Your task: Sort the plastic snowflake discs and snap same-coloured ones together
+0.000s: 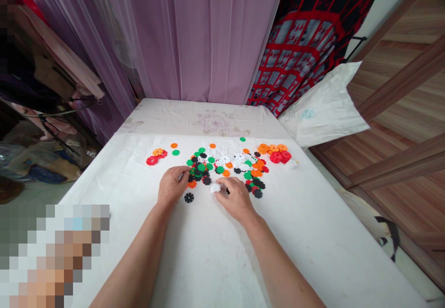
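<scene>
A loose pile of notched plastic discs in green (201, 167), black (206, 180), white (225, 157) and orange (256, 173) lies across the middle of the table. My right hand (238, 199) is closed in a pinch on a white notched disc (215, 188), just in front of the pile. At the pile's left edge, my left hand (172, 186) has its fingers curled together beside green and black discs; what they hold, if anything, is hidden. A single black disc (188, 197) lies between my two hands, nearer the left.
Small groups of red discs (152, 160) and yellow-orange discs lie left of the pile; orange and red ones (280, 157) lie at the right. A white bag (327, 108) stands past the table's right edge. Purple curtains (205, 34) hang behind the white-covered table (205, 261).
</scene>
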The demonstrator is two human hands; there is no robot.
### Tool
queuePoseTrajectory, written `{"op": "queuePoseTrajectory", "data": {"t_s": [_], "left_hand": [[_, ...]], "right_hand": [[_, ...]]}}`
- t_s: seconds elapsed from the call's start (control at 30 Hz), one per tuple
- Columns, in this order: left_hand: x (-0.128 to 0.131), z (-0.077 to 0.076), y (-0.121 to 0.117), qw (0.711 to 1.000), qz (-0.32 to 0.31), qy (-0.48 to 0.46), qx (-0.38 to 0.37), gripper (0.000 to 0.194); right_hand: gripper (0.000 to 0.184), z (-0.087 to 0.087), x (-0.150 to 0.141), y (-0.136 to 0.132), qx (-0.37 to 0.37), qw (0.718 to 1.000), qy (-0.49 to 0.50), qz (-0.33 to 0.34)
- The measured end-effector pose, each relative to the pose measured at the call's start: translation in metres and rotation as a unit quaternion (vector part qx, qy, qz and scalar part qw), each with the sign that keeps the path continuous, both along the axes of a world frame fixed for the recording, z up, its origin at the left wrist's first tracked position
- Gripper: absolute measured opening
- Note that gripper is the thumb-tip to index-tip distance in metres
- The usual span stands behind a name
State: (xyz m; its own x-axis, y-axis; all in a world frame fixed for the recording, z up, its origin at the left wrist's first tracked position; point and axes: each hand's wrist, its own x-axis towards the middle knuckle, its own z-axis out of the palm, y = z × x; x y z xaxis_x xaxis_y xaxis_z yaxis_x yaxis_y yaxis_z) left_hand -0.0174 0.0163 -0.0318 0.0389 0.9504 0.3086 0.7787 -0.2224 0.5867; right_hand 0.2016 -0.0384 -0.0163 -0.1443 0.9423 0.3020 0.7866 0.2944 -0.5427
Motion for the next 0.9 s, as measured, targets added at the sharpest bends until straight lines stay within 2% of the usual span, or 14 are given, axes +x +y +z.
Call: {"op": "queuePoseTrajectory", "data": {"t_s": [0.17, 0.23, 0.33, 0.4, 0.67, 0.77, 0.9], "left_hand": [[0.0, 0.0, 0.0, 1.0, -0.004, 0.001, -0.002, 0.03], [0.0, 0.0, 0.001, 1.0, -0.002, 0.002, -0.005, 0.03], [-0.001, -0.001, 0.001, 1.0, -0.001, 0.002, -0.007, 0.03], [-0.001, -0.001, 0.001, 1.0, -0.002, 0.001, -0.005, 0.03], [-0.002, -0.003, 0.001, 1.0, 0.002, 0.001, -0.002, 0.03], [-0.002, -0.004, 0.002, 1.0, 0.005, 0.001, -0.001, 0.03], [-0.002, -0.004, 0.001, 1.0, 0.002, 0.002, -0.002, 0.03]], "right_hand": [[0.019, -0.003, 0.018, 0.009, 0.047, 0.999, 0.002, -0.014], [0.018, -0.002, 0.034, 0.019, 0.06, 0.995, -0.02, -0.071], [0.024, 0.001, 0.055, 0.034, 0.023, 0.975, -0.086, -0.203], [0.029, 0.004, 0.064, 0.042, -0.004, 0.963, -0.128, -0.238], [0.031, 0.009, 0.059, 0.05, -0.069, 0.959, -0.178, -0.207], [0.034, 0.008, 0.056, 0.044, -0.071, 0.97, -0.142, -0.183], [0.039, 0.006, 0.047, 0.027, -0.049, 0.985, -0.027, -0.164]]}}
